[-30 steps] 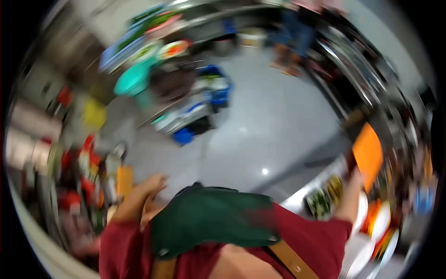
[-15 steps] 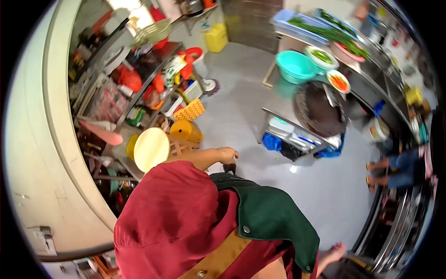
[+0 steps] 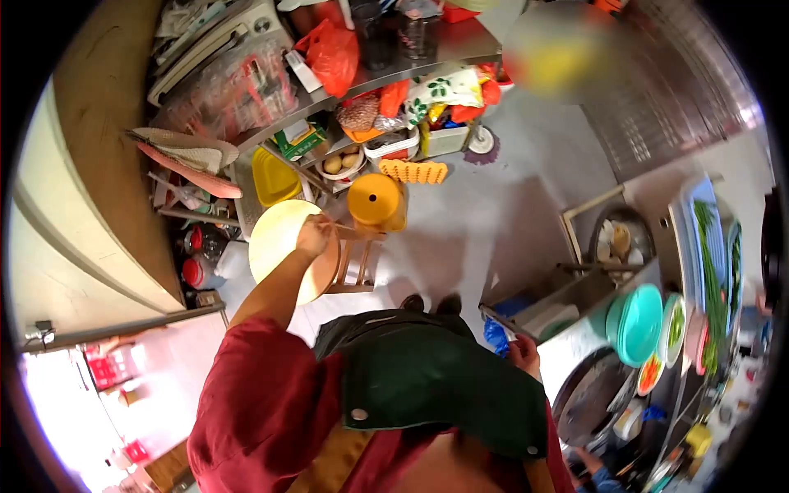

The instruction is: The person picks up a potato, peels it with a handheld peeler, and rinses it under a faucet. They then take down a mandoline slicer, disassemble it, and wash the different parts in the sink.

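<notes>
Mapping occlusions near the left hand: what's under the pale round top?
Part of a slatted wooden frame shows past its right edge. The pale round top, with the left hand over it, covers whatever lies directly beneath.

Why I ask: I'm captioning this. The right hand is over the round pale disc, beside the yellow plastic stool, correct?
The hand is wrong: in the head view, the left hand is over the round pale disc, beside the yellow plastic stool.
</notes>
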Demonstrator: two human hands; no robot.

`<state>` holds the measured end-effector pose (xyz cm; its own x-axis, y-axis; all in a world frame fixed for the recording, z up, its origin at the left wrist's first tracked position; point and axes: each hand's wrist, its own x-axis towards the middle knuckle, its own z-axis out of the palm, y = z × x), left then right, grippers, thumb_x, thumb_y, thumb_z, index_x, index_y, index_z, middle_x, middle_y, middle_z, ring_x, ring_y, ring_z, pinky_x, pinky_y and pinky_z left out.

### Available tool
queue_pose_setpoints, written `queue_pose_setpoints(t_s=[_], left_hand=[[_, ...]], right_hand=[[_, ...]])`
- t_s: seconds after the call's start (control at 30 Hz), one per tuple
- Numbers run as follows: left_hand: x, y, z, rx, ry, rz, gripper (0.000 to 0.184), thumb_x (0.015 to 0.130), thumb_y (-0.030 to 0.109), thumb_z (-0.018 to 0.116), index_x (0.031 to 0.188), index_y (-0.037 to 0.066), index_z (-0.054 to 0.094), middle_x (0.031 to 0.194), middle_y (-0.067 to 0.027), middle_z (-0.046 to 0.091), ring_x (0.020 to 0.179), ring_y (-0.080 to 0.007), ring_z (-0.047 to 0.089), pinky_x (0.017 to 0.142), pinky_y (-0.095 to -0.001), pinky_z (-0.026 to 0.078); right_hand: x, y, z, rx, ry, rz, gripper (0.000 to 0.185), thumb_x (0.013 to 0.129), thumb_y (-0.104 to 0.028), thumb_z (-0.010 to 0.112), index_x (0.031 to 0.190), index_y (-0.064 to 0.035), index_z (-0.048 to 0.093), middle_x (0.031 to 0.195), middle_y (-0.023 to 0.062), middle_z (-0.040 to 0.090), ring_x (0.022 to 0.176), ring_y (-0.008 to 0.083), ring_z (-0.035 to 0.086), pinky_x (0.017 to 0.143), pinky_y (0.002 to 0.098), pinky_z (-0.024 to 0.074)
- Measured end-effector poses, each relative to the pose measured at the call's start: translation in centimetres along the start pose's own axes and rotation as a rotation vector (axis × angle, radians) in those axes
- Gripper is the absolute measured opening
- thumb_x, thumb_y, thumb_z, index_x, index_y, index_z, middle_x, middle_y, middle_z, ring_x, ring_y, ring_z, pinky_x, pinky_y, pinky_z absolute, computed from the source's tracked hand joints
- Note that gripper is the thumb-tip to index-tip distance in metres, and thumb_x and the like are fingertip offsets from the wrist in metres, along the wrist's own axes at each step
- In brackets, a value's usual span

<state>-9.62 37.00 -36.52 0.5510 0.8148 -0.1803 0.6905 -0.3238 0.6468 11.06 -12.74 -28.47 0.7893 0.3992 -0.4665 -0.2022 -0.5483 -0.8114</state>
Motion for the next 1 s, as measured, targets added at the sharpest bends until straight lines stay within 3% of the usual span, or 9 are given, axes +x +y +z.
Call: queue_pose_setpoints(t_s=[0.1,0.17,0.33,0.53,0.57,0.63,0.7,0.77,1.0], left_hand=[[0.3,-2.3,-2.3,0.119,0.168,-0.021,0.020,0.072,0.011,0.058,0.089,0.002,0.057,0.094,-0.0174,0.053,0.085,-0.0327,0.053,0.077,-0.0363,0.044],[0.1,-2.9,-2.6,0.101,0.231,-0.059,0.019,0.071,0.009,0.058,0.088,0.002,0.057,0.092,-0.0173,0.054,0.083,-0.0320,0.054,0.076,-0.0358,0.044],[2.6,2.2,-0.3,0.059,0.251,0.055,0.018,0.071,0.002,0.056,0.089,0.003,0.056,0.087,-0.0152,0.055,0.083,-0.0310,0.053,0.075,-0.0351,0.043],[13.8,3.8,10.0,0.019,-0.107,-0.146,0.032,0.071,0.023,0.060,0.097,0.006,0.055,0.097,-0.0157,0.055,0.090,-0.0317,0.052,0.078,-0.0386,0.043],[15.8,4.8,10.1,0.142,-0.236,-0.031,0.033,0.072,0.025,0.059,0.099,0.007,0.054,0.100,-0.0168,0.054,0.093,-0.0320,0.052,0.078,-0.0393,0.043],[20.4,1.5,12.6,0.264,-0.365,0.089,0.034,0.073,0.027,0.057,0.102,0.008,0.053,0.103,-0.0180,0.054,0.095,-0.0323,0.052,0.078,-0.0400,0.043],[25.9,-8.8,21.0,0.147,-0.266,-0.423,0.030,0.076,0.025,0.052,0.102,0.009,0.053,0.103,-0.0201,0.053,0.095,-0.0329,0.052,0.077,-0.0417,0.043],[30.5,-14.1,24.3,0.063,-0.057,-0.580,0.029,0.077,0.023,0.049,0.101,0.007,0.053,0.104,-0.0209,0.053,0.096,-0.0334,0.051,0.077,-0.0420,0.043],[42.2,-23.8,25.2,0.248,-0.047,-0.540,0.032,0.075,0.023,0.052,0.101,0.004,0.051,0.103,-0.0198,0.053,0.094,-0.0328,0.050,0.076,-0.0402,0.042]], right_hand=[[8.6,-0.8,3.0,-0.063,-0.209,0.017,0.027,0.079,-0.009,0.054,0.103,0.0010,0.051,0.079,0.0090,0.059,0.068,0.0160,0.057,0.062,0.0270,0.0462],[14.6,-1.4,5.3,-0.400,-0.457,-0.164,0.030,0.077,-0.015,0.057,0.103,-0.0016,0.052,0.082,0.0128,0.060,0.068,0.0205,0.059,0.063,0.0302,0.0467],[24.6,-2.4,12.2,-0.517,-0.697,-0.105,0.033,0.073,-0.022,0.059,0.100,-0.0036,0.053,0.091,0.0148,0.059,0.080,0.0271,0.058,0.071,0.0340,0.0451],[29.8,2.1,15.9,-0.796,-0.922,-0.214,0.043,0.069,-0.030,0.062,0.102,-0.0037,0.053,0.101,0.0179,0.053,0.095,0.0308,0.051,0.082,0.0373,0.0410],[30.5,2.6,16.3,-0.879,-0.961,-0.193,0.047,0.068,-0.032,0.062,0.104,-0.0037,0.052,0.104,0.0191,0.052,0.099,0.0317,0.049,0.084,0.0381,0.0399],[32.2,3.6,16.8,-0.865,-0.917,-0.221,0.051,0.067,-0.034,0.063,0.107,-0.0038,0.051,0.107,0.0199,0.050,0.100,0.0332,0.047,0.086,0.0387,0.0386],[33.5,5.4,17.1,-0.847,-0.812,-0.272,0.057,0.066,-0.038,0.064,0.110,-0.0046,0.049,0.112,0.0209,0.046,0.103,0.0360,0.044,0.088,0.0401,0.0363],[34.5,5.9,17.6,-0.889,-0.723,-0.203,0.060,0.066,-0.040,0.063,0.114,-0.0071,0.047,0.120,0.0205,0.039,0.110,0.0361,0.038,0.093,0.0416,0.0314],[36.0,5.3,18.2,-0.949,-0.493,-0.041,0.059,0.065,-0.040,0.064,0.114,-0.0116,0.048,0.126,0.0157,0.035,0.117,0.0336,0.030,0.095,0.0426,0.0283]])
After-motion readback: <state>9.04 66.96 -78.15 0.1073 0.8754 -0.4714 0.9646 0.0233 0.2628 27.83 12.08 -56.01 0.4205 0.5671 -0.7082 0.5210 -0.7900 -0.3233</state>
